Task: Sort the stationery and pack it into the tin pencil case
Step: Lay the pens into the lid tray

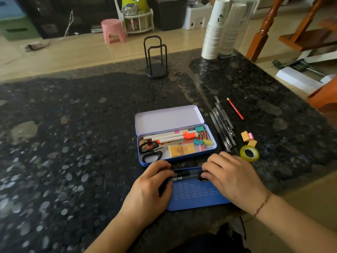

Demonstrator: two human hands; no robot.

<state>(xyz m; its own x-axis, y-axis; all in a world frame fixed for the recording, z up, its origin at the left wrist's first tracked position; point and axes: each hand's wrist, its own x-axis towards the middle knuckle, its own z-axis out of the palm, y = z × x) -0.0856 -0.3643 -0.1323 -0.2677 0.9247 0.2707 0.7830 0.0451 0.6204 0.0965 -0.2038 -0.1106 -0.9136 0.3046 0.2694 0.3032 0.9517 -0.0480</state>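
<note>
On the dark counter (91,125), both hands' fingers (164,173) pinch a black pen (186,175).

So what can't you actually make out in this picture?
- Head view: how many black pens the left hand and right hand hold; the fingers cover their ends.
- The white print on the blue tray is too small to read.
- The round badge under the scissors is partly hidden.
- The orange object at the right is cut off by the edge and blurred.
</note>
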